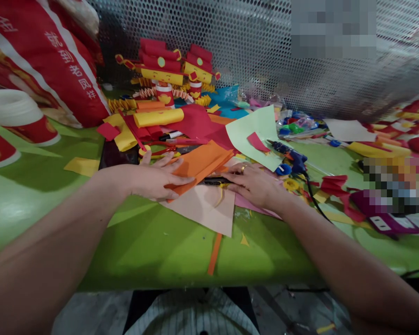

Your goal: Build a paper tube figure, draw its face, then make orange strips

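Observation:
My left hand lies with spread fingers against a folded sheet of orange paper. Flat at the orange paper's right end, my right hand has its fingers stretched over a dark, long item that I cannot make out fully. Beneath both hands is a pale pink sheet, with a thin yellow scrap on it. Red-handled scissors lie behind the orange paper, partly covered. A light green sheet carrying a red scrap rests beyond my right hand.
Two red-and-yellow paper figures stand at the back. Paper cups and a red bag occupy the left. A blue glue gun with its cord and a purple power strip are on the right. An orange strip lies in front.

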The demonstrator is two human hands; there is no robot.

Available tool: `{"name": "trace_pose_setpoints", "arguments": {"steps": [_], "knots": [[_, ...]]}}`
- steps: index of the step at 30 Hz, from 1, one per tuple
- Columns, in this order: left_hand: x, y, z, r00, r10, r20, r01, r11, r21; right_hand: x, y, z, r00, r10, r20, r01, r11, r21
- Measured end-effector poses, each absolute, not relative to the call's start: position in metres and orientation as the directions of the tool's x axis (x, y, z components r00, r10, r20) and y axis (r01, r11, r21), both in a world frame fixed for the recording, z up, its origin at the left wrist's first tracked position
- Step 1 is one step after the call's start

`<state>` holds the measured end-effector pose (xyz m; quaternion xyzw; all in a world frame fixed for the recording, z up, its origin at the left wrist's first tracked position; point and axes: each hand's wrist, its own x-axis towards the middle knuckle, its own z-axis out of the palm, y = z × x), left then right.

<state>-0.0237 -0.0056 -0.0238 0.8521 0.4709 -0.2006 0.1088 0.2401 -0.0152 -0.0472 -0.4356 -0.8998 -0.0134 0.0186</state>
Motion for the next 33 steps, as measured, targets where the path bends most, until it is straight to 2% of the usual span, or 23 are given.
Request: {"name": "trace_pose_setpoints", "arguments": {"steps": [10,15,20,27,33], "knots": [[-0.024,-0.002,-0.025,0.509,0.746,-0.430,0.848,-0.521,0.098,0.236,-0.017,-0.053,-0.714,0.689,0.124,0.696,0.718,0.018],[-0.024,-0.003,-0.027,0.513,0.739,-0.436,0.843,-0.529,0.094,0.232,-0.016,-0.052,-0.701,0.703,0.117,0.711,0.702,0.039],[-0.027,-0.001,-0.029,0.565,0.719,-0.405,0.816,-0.559,0.147,0.229,-0.012,-0.050,-0.708,0.703,0.068,0.705,0.709,0.022],[-0.023,-0.002,-0.003,0.508,0.641,-0.575,0.835,-0.531,0.145,0.230,-0.008,-0.051,-0.725,0.683,0.093,0.686,0.727,0.008],[-0.028,0.005,-0.004,0.543,0.625,-0.561,0.820,-0.538,0.196,0.229,-0.011,-0.051,-0.720,0.686,0.098,0.691,0.723,0.012]]}}
